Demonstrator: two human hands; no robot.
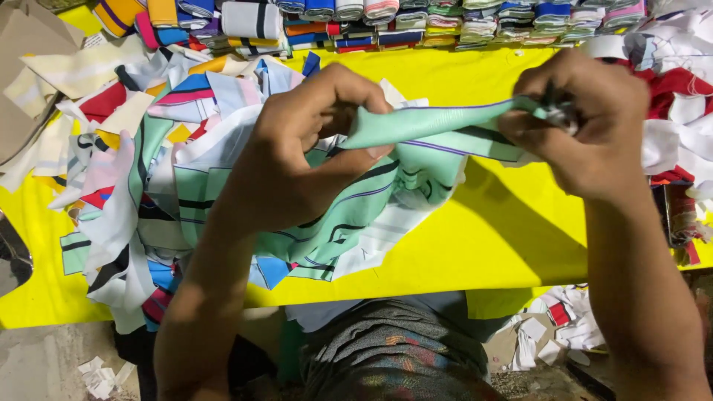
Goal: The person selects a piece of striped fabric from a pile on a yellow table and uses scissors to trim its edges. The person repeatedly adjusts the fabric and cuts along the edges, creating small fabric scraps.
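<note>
My left hand (312, 141) pinches a mint-green striped fabric piece (423, 130) and holds it up over the yellow table (505, 245). My right hand (587, 119) grips the same piece's far end, together with a small metal tool (558, 113), mostly hidden in my fingers. The cloth is stretched taut between both hands. More green striped cloth (334, 223) hangs below onto the table.
A loose heap of striped fabric pieces (126, 171) covers the table's left side. Folded stacks of striped cloth (445, 22) line the far edge. Red and white scraps (679, 96) lie at the right. Paper scraps (549, 334) litter the floor.
</note>
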